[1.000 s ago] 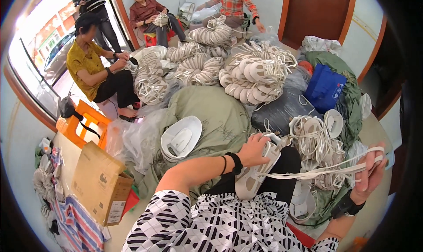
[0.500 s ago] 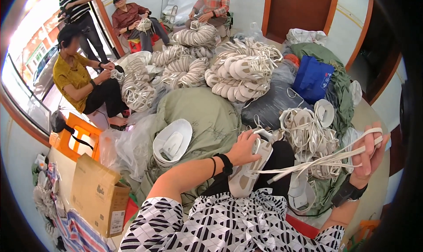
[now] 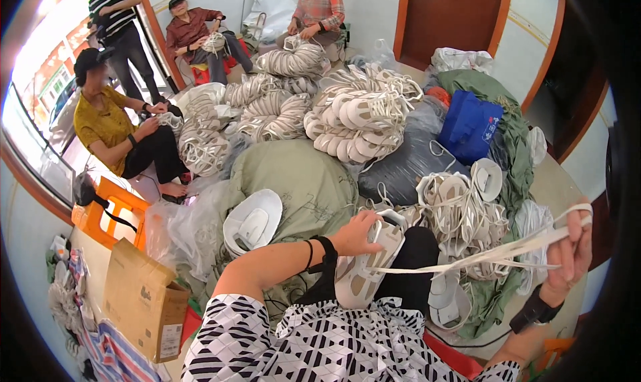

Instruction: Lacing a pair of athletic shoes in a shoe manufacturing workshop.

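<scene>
My left hand (image 3: 356, 234) grips a pale shoe sole (image 3: 364, 268) resting on my lap, fingers curled over its upper end. A white strap (image 3: 467, 258) runs taut from the sole out to the right. My right hand (image 3: 571, 252) is closed on the far end of that strap, held out wide at the right. A black band circles each wrist. A loose heap of strapped soles (image 3: 464, 215) lies on the floor between my two hands, just beyond my knee.
Bundled soles are piled at centre back (image 3: 360, 118) and left back (image 3: 200, 141). A green sack (image 3: 300, 181), a dark bag (image 3: 407, 161), a blue bag (image 3: 471, 125), a cardboard box (image 3: 143, 302) and an orange crate (image 3: 107, 212) surround me. Several people sit or stand at the back left.
My right hand has drawn the strap further out and up to the right, pulling it tighter. The left hand keeps its grip on the sole. The view has tilted slightly.
</scene>
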Demonstrator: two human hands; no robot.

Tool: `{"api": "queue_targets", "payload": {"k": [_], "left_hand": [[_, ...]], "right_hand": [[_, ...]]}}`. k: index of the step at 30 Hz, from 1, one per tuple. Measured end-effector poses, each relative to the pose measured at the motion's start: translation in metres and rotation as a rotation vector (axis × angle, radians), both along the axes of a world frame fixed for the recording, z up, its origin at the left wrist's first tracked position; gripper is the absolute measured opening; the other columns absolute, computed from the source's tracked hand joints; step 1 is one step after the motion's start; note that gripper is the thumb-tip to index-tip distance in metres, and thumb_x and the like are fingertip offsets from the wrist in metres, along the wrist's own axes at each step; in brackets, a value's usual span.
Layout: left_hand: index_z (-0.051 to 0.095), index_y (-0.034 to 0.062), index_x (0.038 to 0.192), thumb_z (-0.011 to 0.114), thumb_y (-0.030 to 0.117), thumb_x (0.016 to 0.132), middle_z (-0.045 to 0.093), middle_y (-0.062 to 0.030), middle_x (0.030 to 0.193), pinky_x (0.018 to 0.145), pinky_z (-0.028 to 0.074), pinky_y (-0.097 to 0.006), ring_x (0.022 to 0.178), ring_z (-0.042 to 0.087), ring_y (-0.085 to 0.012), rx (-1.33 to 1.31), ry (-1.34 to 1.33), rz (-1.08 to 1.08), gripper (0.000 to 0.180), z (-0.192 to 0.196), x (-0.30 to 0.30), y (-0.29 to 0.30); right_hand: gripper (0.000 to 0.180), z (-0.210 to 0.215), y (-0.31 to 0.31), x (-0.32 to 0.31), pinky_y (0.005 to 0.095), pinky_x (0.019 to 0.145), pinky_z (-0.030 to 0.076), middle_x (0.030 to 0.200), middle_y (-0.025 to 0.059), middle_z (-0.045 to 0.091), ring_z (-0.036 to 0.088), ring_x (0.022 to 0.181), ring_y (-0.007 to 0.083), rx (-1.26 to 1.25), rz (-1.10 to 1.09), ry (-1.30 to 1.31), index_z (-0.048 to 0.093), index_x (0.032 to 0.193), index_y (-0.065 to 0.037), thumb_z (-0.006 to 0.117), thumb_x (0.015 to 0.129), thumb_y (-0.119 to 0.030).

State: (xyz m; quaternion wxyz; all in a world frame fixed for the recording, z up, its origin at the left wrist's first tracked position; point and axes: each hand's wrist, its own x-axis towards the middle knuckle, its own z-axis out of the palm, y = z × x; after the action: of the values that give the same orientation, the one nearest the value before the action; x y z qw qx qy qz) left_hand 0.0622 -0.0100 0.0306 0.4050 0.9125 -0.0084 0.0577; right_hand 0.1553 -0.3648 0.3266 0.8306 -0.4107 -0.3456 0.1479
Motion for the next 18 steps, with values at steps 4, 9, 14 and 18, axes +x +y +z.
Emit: {"api": "queue_targets", "payload": {"k": [4, 9, 14, 18], "left_hand": [[0.040, 0.0105, 0.133, 0.073, 0.036, 0.074, 0.033, -0.0249, 0.141, 0.107, 0.032, -0.047, 0.131, 0.032, -0.0433, -0.036, 0.079, -0.048, 0.072, 0.009, -0.004, -0.007], [0.038, 0.0128, 0.138, 0.071, 0.023, 0.076, 0.035, -0.0206, 0.141, 0.104, 0.034, -0.046, 0.130, 0.037, -0.0373, 0.360, -0.249, -0.024, 0.071, 0.034, -0.007, -0.033], [0.060, 0.0085, 0.114, 0.065, 0.007, 0.078, 0.059, -0.0121, 0.120, 0.100, 0.040, -0.043, 0.118, 0.051, -0.0303, -0.122, -0.223, -0.118, 0.036, 0.014, 0.003, -0.019], [0.064, 0.0075, 0.104, 0.059, -0.006, 0.079, 0.059, -0.0110, 0.122, 0.103, 0.038, -0.041, 0.121, 0.050, -0.0305, -0.247, -0.100, -0.112, 0.029, 0.038, -0.011, -0.001]], "right_hand": [[0.021, -0.002, -0.038, 0.045, 0.0185, 0.030, 0.036, 0.091, 0.0084, 0.048, 0.042, 0.034, 0.0086, 0.147, 0.252, 0.039, 0.039, 0.116, -0.003, 0.043, 0.101, -0.017], [0.018, 0.021, -0.021, 0.044, 0.0243, 0.050, 0.046, 0.088, 0.0075, 0.045, 0.039, 0.039, 0.0113, -0.015, 0.010, 0.227, 0.035, 0.109, -0.004, 0.034, 0.103, -0.021], [0.051, 0.018, -0.013, 0.107, 0.0426, 0.118, 0.011, 0.153, 0.0194, 0.024, 0.016, 0.144, 0.0277, 0.018, 0.688, -0.254, 0.016, 0.146, 0.005, 0.022, 0.103, -0.022], [0.031, 0.049, 0.022, 0.093, 0.0289, 0.061, 0.042, 0.098, 0.0112, 0.047, 0.034, 0.046, 0.0114, 0.021, 0.512, 0.117, 0.040, 0.119, 0.006, 0.031, 0.101, -0.017]]}}
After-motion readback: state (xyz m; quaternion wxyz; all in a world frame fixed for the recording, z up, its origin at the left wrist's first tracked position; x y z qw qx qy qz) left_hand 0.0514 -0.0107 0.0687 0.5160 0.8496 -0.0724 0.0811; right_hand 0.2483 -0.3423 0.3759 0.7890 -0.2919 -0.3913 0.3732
